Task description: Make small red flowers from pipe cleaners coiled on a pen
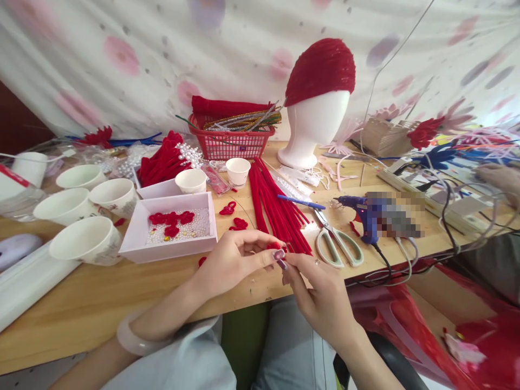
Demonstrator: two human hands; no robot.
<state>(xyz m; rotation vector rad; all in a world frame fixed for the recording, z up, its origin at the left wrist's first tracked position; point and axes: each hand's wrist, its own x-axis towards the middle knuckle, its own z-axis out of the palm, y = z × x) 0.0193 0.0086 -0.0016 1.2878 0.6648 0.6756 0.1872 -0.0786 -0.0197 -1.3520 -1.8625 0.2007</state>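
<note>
Both hands, left hand (233, 260) and right hand (320, 298), pinch one small red piece (280, 247) between their meeting fingertips.

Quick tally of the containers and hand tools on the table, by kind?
White cups: 7
Pink trays: 2
Red basket: 1
Scissors: 1
Glue gun: 1
Total: 12
Both hands, left and right, pinch a small red piece.
</note>
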